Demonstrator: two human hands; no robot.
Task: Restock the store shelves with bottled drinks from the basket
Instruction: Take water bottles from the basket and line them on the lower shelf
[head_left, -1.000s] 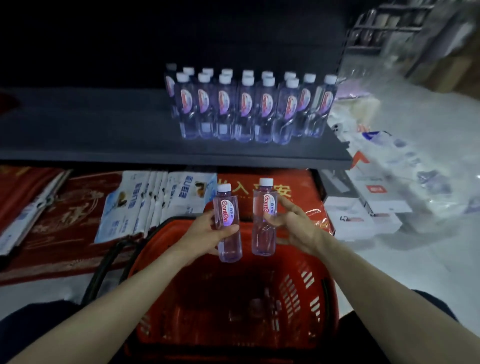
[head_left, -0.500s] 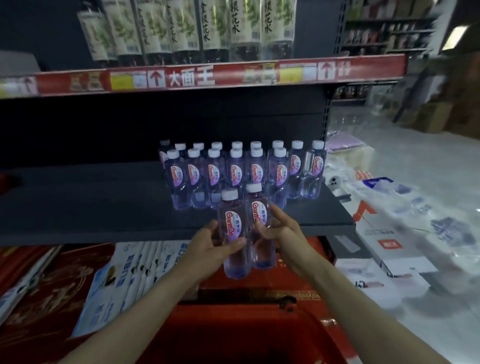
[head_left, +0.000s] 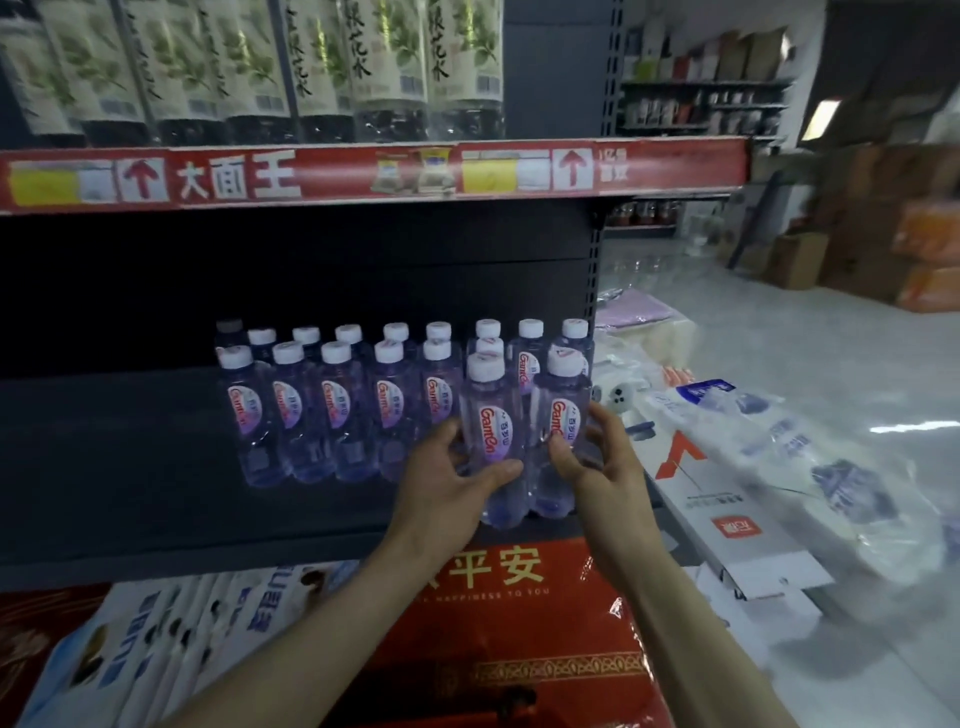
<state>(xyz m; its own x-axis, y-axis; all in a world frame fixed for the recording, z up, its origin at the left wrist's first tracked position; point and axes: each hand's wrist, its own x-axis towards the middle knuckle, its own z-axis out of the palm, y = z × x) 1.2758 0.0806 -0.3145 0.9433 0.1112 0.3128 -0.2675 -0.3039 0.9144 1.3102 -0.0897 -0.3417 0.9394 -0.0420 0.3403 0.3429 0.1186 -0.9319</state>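
Bottles (head_left: 492, 415) upright, caps up — left hand (head_left: 441, 483), right hand (head_left: 597, 467) gripping

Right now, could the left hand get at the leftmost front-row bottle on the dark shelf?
Probably not yet: the left hand grips another bottle. Nothing stands before the leftmost front-row bottle on the shelf, so once freed it likely could.

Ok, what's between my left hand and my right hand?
Head view: two white-capped bottles side by side, the left bottle gripped by the left hand, the right bottle by the right hand.
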